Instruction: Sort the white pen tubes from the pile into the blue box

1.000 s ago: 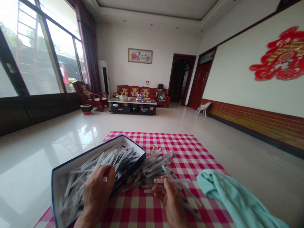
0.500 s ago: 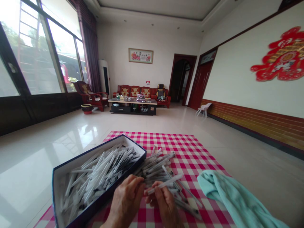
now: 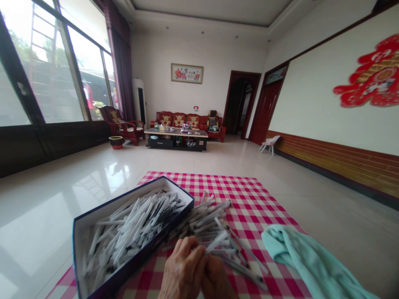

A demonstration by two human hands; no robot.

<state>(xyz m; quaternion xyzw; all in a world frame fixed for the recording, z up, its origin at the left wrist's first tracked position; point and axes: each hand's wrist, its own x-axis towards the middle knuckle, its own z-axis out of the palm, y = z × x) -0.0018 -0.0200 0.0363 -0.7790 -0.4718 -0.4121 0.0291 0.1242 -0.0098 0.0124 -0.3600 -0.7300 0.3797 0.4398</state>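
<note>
Your left hand (image 3: 182,270) and right hand (image 3: 215,282) have come together, low center.
Far left, the navy box (image 3: 132,257) of clear pens (image 3: 134,228); then both hands, pressed close, pinching one pen (image 3: 216,242) above the loose pile (image 3: 207,222) on the checked cloth (image 3: 258,207); teal towel (image 3: 299,257) lower right.

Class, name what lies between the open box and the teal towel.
In the head view, a loose pile of pens lies on the checked cloth between the box and the towel.
</note>
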